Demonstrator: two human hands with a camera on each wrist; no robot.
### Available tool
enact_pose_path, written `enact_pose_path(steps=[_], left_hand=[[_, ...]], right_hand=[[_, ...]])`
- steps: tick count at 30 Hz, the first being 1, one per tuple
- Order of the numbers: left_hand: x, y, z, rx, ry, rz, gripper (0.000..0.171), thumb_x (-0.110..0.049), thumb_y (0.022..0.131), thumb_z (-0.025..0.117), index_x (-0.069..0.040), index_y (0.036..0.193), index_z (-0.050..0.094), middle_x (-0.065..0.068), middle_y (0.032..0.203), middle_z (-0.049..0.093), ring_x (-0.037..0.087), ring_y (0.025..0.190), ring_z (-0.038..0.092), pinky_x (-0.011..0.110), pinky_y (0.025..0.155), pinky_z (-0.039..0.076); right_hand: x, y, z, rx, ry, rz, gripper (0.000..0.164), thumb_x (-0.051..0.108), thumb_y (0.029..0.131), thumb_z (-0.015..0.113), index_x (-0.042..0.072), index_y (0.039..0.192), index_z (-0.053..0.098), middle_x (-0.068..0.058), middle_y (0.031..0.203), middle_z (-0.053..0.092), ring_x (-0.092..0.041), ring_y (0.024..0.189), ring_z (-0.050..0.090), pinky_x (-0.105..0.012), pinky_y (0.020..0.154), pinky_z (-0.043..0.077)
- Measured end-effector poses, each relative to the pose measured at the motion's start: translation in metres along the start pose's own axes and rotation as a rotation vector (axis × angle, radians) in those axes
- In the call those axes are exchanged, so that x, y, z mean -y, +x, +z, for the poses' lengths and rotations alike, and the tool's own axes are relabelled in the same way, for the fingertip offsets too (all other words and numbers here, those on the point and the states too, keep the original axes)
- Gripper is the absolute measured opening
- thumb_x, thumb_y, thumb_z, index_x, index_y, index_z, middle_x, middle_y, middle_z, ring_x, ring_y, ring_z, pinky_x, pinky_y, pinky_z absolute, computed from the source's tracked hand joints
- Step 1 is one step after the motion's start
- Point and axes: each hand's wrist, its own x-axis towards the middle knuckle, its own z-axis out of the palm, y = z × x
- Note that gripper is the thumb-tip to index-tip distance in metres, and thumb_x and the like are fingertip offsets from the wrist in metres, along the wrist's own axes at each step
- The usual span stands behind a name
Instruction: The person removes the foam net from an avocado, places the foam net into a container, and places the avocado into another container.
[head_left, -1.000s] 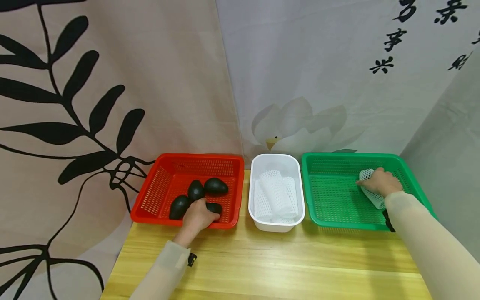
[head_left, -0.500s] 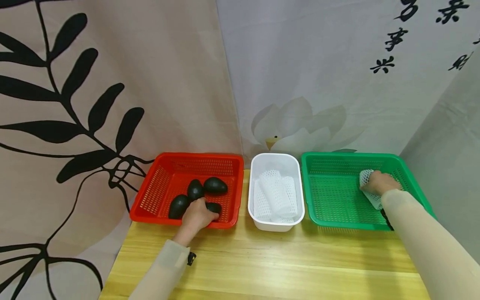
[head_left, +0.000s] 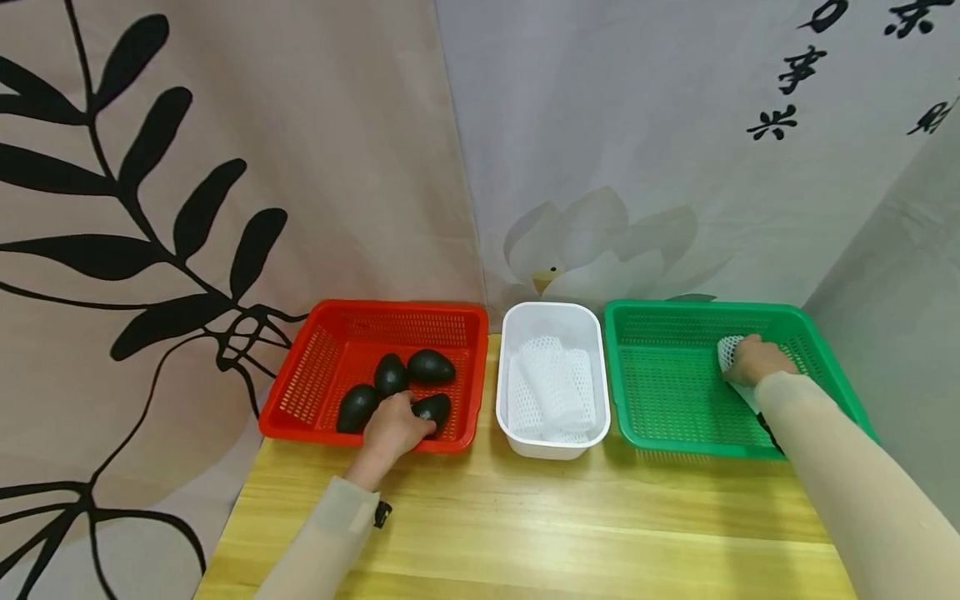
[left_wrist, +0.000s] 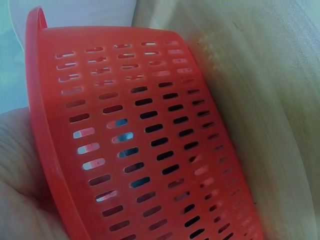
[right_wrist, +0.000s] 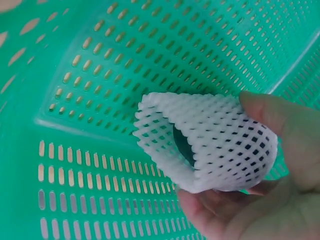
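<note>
In the head view several dark avocados (head_left: 390, 375) lie in the red basket (head_left: 315, 427). My left hand (head_left: 393, 429) reaches over its front rim and grips the nearest avocado (head_left: 432, 408) between thumb and fingers. The left wrist view has only part of the left hand (left_wrist: 22, 185) beside the basket wall, which hides the fruit. Over in the green basket (head_left: 660, 400), my right hand (head_left: 759, 360) holds a white foam net sleeve (head_left: 726, 352). The right wrist view shows this foam net sleeve (right_wrist: 215, 135) with a dark avocado (right_wrist: 183, 145) inside; thumb and fingers pinch it from both sides.
Between the two baskets stands a white tub (head_left: 551, 450) with white foam net sleeves (head_left: 555, 387) in it. All three containers stand on a wooden table (head_left: 585, 525), close to a printed cloth (head_left: 360, 167) hanging behind.
The avocado in my left hand has turned, and more of it shows. My right hand has shifted slightly on the foam net sleeve, covering more of it. The head view has tilted a little.
</note>
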Motion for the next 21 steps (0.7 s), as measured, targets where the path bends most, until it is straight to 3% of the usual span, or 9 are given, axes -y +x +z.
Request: enact_pose_path(steps=[6,11,16,21], left_hand=[[0.004,-0.002,0.002,-0.055,-0.002,0.027,0.063,-0.032,0.086,0.082,-0.002,0.138,0.064,0.016,0.129,0.07,0.032,0.103,0.068,0.05,0.08,0.054],[0.006,-0.007,0.002,-0.11,-0.004,0.065,0.059,-0.033,0.088,0.082,-0.004,0.137,0.066,0.014,0.125,0.072,0.028,0.091,0.069,0.044,0.068,0.052],[0.008,-0.013,0.002,-0.167,-0.005,0.119,0.058,-0.033,0.087,0.083,-0.003,0.135,0.067,0.016,0.124,0.071,0.026,0.085,0.068,0.04,0.062,0.052],[0.011,-0.019,0.0,-0.219,-0.002,0.161,0.057,-0.032,0.086,0.084,-0.004,0.133,0.069,0.018,0.122,0.07,0.03,0.09,0.068,0.045,0.065,0.055]], right_hand=[[-0.005,0.011,0.0,-0.025,-0.015,0.042,0.102,0.038,0.098,0.059,-0.034,0.144,0.003,-0.06,0.123,0.04,-0.07,0.111,0.05,-0.071,0.092,0.048],[-0.009,0.012,-0.004,-0.07,-0.033,0.056,0.112,0.051,0.096,0.061,-0.031,0.147,0.003,-0.056,0.122,0.042,-0.062,0.101,0.058,-0.062,0.079,0.053],[-0.01,0.005,-0.008,-0.094,-0.017,0.019,0.114,0.054,0.095,0.059,-0.032,0.146,0.003,-0.061,0.126,0.034,-0.068,0.107,0.051,-0.065,0.082,0.051],[-0.006,-0.003,-0.01,-0.109,0.024,-0.036,0.118,0.055,0.095,0.06,-0.033,0.145,-0.001,-0.063,0.131,0.022,-0.073,0.108,0.045,-0.069,0.082,0.049]])
